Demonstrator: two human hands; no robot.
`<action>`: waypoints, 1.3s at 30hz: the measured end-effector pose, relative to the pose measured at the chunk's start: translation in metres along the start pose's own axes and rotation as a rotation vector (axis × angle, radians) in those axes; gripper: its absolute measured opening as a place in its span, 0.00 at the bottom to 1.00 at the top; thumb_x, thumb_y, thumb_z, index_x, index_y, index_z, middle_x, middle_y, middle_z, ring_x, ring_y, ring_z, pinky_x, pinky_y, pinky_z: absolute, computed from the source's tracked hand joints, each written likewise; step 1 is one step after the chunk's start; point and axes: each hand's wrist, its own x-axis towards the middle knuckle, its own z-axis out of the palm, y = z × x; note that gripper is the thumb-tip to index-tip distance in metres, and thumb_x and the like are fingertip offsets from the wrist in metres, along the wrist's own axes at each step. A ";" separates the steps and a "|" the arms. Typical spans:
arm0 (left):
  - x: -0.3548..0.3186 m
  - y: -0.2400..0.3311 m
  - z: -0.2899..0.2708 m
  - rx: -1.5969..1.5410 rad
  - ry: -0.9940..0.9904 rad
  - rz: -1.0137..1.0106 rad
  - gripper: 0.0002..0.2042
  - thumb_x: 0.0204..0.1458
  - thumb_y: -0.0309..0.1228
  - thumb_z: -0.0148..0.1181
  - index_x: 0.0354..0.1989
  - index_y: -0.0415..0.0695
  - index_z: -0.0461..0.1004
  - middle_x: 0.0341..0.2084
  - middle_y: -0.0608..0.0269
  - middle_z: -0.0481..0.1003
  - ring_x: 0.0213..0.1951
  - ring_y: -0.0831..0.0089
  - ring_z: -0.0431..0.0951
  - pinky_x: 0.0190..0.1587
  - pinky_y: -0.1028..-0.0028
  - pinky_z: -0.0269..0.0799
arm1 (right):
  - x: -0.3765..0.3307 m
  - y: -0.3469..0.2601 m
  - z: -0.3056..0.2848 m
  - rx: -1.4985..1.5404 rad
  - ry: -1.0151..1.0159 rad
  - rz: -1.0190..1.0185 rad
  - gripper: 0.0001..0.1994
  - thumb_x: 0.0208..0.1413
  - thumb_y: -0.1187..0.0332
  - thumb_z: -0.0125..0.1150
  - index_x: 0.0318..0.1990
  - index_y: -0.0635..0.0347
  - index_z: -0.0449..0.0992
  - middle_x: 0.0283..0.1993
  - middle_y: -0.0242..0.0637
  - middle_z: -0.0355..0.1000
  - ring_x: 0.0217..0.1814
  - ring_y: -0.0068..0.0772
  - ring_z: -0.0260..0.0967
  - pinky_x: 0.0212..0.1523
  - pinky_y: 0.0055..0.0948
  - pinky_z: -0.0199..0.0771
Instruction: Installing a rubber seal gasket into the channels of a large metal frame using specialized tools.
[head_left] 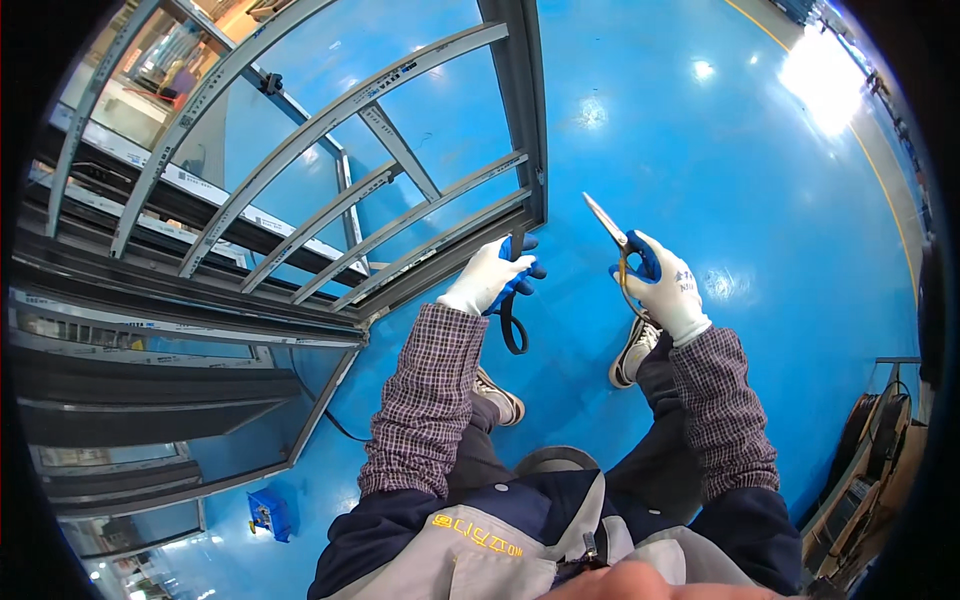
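My left hand, in a white glove with blue palm and fingertips, is closed around a narrow black flexible strip. A loop of the strip hangs below the fingers, and a short piece stands up above them beside the corner of a dark metal frame. In my right hand, gloved the same way, is a pair of scissors. Their silver blades point up and to the left, away from the strip, and look closed or nearly so. Part of the handles is hidden by my fingers.
Large framed panels with pale bars fill the left side. A small blue bin stands on the blue floor at lower left. At right, coiled black material lies in a cardboard box. My feet are below my hands.
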 end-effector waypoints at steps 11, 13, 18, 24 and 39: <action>0.001 -0.001 -0.002 0.023 0.009 0.003 0.18 0.59 0.31 0.51 0.57 0.39 0.66 0.35 0.55 0.78 0.27 0.79 0.74 0.30 0.83 0.72 | -0.007 -0.003 0.014 -0.281 -0.057 -0.134 0.32 0.41 0.64 0.71 0.57 0.57 0.68 0.41 0.40 0.72 0.37 0.39 0.73 0.39 0.31 0.74; 0.001 -0.001 -0.001 0.016 0.003 0.002 0.18 0.59 0.31 0.51 0.57 0.39 0.66 0.34 0.55 0.78 0.27 0.80 0.74 0.30 0.83 0.72 | -0.005 0.001 0.012 -0.245 -0.032 -0.155 0.32 0.41 0.64 0.71 0.57 0.56 0.68 0.40 0.40 0.72 0.36 0.39 0.73 0.39 0.31 0.74; 0.001 -0.002 -0.003 -0.007 -0.017 -0.007 0.17 0.60 0.31 0.51 0.56 0.39 0.67 0.34 0.56 0.78 0.27 0.80 0.74 0.30 0.84 0.71 | -0.004 -0.003 0.010 -0.141 -0.005 -0.215 0.32 0.40 0.64 0.71 0.56 0.56 0.69 0.40 0.40 0.72 0.36 0.39 0.72 0.37 0.32 0.73; -0.001 0.000 -0.001 -0.024 -0.014 -0.023 0.17 0.60 0.32 0.51 0.55 0.39 0.67 0.34 0.57 0.78 0.24 0.80 0.73 0.30 0.83 0.71 | -0.005 -0.003 0.010 -0.189 -0.037 -0.126 0.31 0.40 0.64 0.72 0.56 0.55 0.69 0.42 0.40 0.72 0.38 0.40 0.73 0.38 0.31 0.73; 0.001 0.000 -0.001 -0.008 -0.008 -0.036 0.15 0.59 0.33 0.51 0.51 0.39 0.69 0.32 0.59 0.78 0.23 0.81 0.72 0.28 0.84 0.69 | -0.006 -0.002 0.012 -0.220 -0.006 -0.142 0.33 0.38 0.66 0.73 0.57 0.55 0.69 0.41 0.39 0.72 0.36 0.39 0.72 0.37 0.28 0.73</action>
